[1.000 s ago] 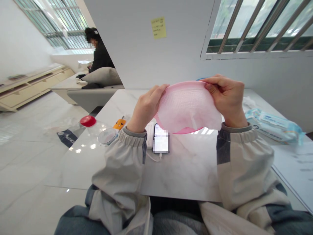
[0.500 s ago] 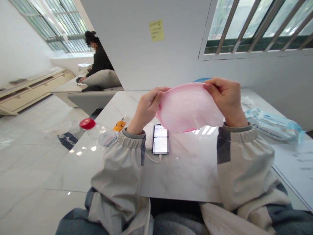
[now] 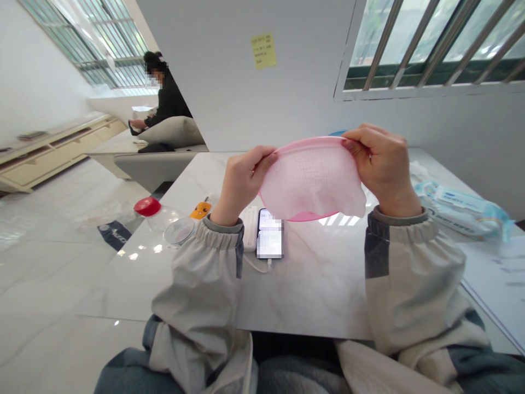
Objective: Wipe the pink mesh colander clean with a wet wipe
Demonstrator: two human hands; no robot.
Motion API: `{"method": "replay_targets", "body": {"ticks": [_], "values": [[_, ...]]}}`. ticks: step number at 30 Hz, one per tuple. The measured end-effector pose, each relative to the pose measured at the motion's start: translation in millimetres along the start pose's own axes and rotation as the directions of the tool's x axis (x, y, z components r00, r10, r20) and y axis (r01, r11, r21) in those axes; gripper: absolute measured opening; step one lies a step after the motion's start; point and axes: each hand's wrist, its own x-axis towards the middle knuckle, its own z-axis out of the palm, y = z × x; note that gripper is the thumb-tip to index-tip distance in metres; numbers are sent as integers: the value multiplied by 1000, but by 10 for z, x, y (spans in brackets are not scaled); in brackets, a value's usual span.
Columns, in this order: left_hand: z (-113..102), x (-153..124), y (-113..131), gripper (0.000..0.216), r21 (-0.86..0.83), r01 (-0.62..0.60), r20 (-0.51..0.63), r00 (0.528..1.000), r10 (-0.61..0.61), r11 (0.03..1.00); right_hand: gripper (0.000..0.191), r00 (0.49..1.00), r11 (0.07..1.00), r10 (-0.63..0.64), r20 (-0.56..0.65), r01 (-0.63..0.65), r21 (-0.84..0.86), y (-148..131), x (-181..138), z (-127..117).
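Both my hands hold up a pink plastic mesh strainer by its rim, above a marble table. My left hand grips the near left side, and my right hand grips the far right side. A thin white sheet, perhaps a wet wipe, covers the strainer's underside and hangs a little past its lower right edge. The pink mesh shows faintly through it. Below my hands lie a white power bank and a phone, joined by a white cable.
A plastic bottle with a red cap, a round clear lid and a small orange item stand left on the table. A wet wipes pack lies right. A seated person is in the background.
My hands have raised the strainer slightly and turned it more level. The white sheet now lies closer against its underside.
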Motion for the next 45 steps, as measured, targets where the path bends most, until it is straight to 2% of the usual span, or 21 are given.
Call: {"method": "replay_targets", "body": {"ticks": [4, 8, 13, 17, 21, 25, 29, 33, 40, 45], "values": [[-32, -15, -68, 37, 221, -165, -8, 985, 171, 961, 35, 998, 1000, 10, 56, -10, 1, -15, -10, 5], [-35, -37, -163, 38, 311, -248, 14, 966, 257, 917, 32, 997, 999, 2, 80, -5, 36, -29, -15, 5], [-56, -28, -174, 38, 265, -196, 7, 979, 202, 944, 28, 997, 997, 7, 74, -13, 80, -21, -7, 29], [-50, 0, -119, 34, 136, -154, -3, 988, 155, 979, 26, 997, 990, 20, 74, -30, 139, -6, -4, 35], [-10, 5, -42, 35, 14, -40, -11, 999, 40, 999, 27, 999, 992, 23, 49, -29, 125, 36, -17, 22], [15, -12, 45, 37, -35, 28, -27, 999, -29, 999, 35, 994, 989, 98, 49, -103, 103, 163, -31, 28], [0, -23, 94, 36, -53, 29, -24, 999, -30, 998, 54, 990, 986, 141, -1, -140, 96, 266, -25, 26], [-71, -12, 115, 35, -106, -3, 46, 999, 8, 994, 51, 987, 983, 148, -64, -140, 121, 220, -17, -32], [-233, 22, 155, 38, -24, -97, 169, 981, 100, 995, 42, 986, 985, 140, -91, -129, 118, 136, -13, -97], [-197, 2, 125, 40, -31, -97, 153, 983, 101, 995, 39, 983, 985, 140, -120, -126, 118, 142, -13, -71]]}}
